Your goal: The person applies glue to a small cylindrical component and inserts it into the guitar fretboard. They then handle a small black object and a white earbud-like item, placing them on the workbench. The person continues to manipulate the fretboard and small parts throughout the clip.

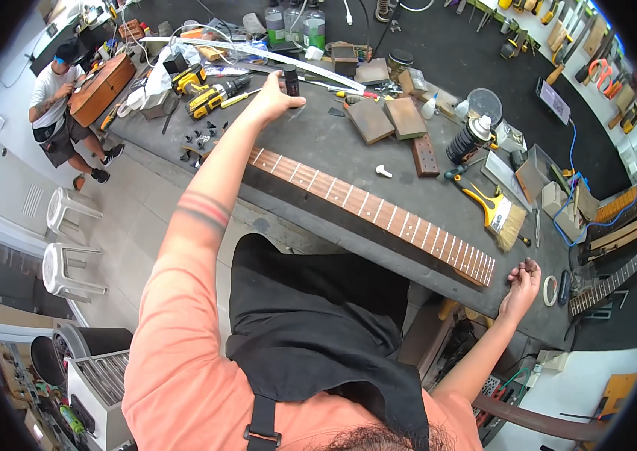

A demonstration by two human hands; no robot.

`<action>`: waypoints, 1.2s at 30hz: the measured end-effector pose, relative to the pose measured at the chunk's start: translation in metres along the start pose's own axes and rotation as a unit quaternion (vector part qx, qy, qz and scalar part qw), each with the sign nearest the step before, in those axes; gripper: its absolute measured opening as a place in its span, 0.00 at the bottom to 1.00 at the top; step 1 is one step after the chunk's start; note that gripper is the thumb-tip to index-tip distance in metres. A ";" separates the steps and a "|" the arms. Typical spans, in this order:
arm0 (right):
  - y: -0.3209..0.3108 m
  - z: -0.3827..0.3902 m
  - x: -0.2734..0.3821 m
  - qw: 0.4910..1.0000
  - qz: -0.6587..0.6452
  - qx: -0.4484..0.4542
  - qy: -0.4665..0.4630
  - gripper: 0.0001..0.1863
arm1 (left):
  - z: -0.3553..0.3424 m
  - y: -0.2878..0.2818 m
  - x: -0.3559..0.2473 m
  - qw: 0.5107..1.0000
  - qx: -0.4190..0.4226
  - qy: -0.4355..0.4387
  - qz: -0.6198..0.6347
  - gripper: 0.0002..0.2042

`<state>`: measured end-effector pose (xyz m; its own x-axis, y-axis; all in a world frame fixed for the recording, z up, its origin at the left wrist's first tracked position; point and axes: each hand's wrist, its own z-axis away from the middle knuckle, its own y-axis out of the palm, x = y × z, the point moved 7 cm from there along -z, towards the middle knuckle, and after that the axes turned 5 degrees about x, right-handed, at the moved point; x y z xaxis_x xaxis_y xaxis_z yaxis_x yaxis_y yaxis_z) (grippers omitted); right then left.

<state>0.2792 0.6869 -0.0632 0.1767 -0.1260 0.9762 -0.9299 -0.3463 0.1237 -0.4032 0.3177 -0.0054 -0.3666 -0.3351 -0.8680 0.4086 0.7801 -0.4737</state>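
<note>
My left hand (277,99) reaches to the far side of the bench, its thumb and fingers around a small black bottle (291,78) that stands upright. Across the bench in front of me lies a guitar neck (367,204), its brown fretboard with metal frets facing up, one end by my left forearm. My right hand (518,292) rests at the bench's near right edge, just past the neck's other end. Its fingers are curled in, with dark tips; whatever they hold, if anything, is hidden. A small white tube-like piece (384,171) lies beyond the neck.
Yellow-black drills (209,98), sanding blocks (370,121), a spray can (472,140), a wide brush (499,214) and a tape roll (550,290) crowd the dark bench (311,139). Another person (59,101) handles a guitar body (104,89) at the far left. White stools (70,267) stand on the floor.
</note>
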 end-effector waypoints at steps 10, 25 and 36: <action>-0.004 0.006 0.005 0.997 -0.081 -0.008 -0.003 0.14 | -0.015 0.024 -0.008 0.988 0.145 -0.002 -0.059 0.22; 0.249 0.008 0.115 0.969 0.098 0.118 -0.194 0.11 | 0.219 0.047 -0.130 0.967 0.141 0.138 0.158 0.13; 0.442 0.045 0.048 0.910 0.060 0.393 -0.118 0.14 | 0.284 0.002 -0.114 0.977 0.079 0.193 0.046 0.19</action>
<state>-0.1091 0.4857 0.0301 0.2393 -0.3712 0.8972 -0.4455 -0.8630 -0.2382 -0.1225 0.2077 0.0504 -0.5981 -0.0196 -0.8012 0.5667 0.6965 -0.4401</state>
